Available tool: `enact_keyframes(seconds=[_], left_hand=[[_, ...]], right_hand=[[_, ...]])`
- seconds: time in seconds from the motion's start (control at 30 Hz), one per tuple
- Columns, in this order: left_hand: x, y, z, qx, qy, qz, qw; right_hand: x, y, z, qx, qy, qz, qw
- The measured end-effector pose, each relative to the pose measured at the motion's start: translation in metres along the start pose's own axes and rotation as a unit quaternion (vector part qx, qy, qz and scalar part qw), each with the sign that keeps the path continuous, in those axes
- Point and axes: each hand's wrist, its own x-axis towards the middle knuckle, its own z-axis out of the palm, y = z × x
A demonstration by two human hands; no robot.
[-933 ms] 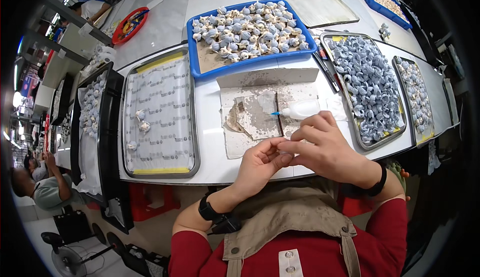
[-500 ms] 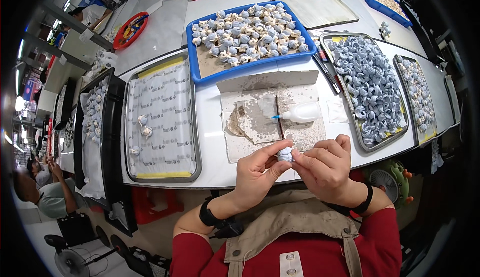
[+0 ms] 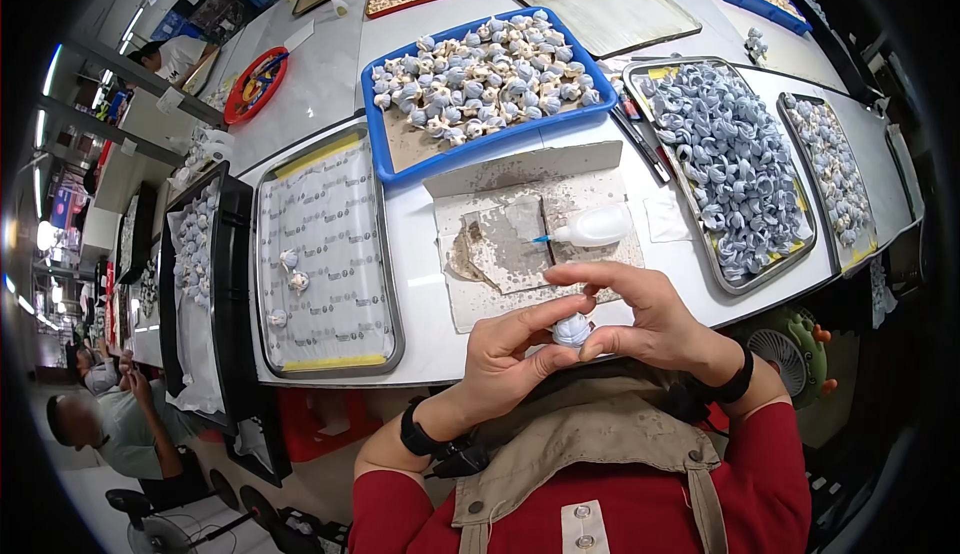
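Since the earlier view, the fingers of the right hand have been spread and arched over the small blue-grey figurine, the thumb beside it. It is clamped by the left hand near the tabletop's edge, probably to leave its right side reachable. On stained cardboard the squeeze bottle is laid, presumably so that drips are caught.

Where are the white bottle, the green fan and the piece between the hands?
White bottle (image 3: 600, 226): head view, on its body.
Green fan (image 3: 779, 358): head view, on its round grille.
Piece (image 3: 571, 330): head view, on its pale blue surface.
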Motion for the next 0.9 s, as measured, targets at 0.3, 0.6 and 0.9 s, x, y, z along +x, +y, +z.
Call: enact_keyframes(seconds=[0.3, 0.6, 0.9], left_hand=[[-0.003, -0.002, -0.003, 0.119, -0.032, 0.094, 0.988], [-0.002, 0.000, -0.001, 0.100, -0.047, 0.087, 0.990], [-0.014, 0.044, -0.049, 0.425, -0.022, 0.043, 0.904]], right_hand=[[-0.004, -0.001, 0.002, -0.017, -0.043, -0.039, 0.998], [-0.002, -0.002, -0.001, -0.014, -0.051, -0.048, 0.997], [0.007, 0.001, 0.008, -0.098, -0.014, -0.062, 0.993]])
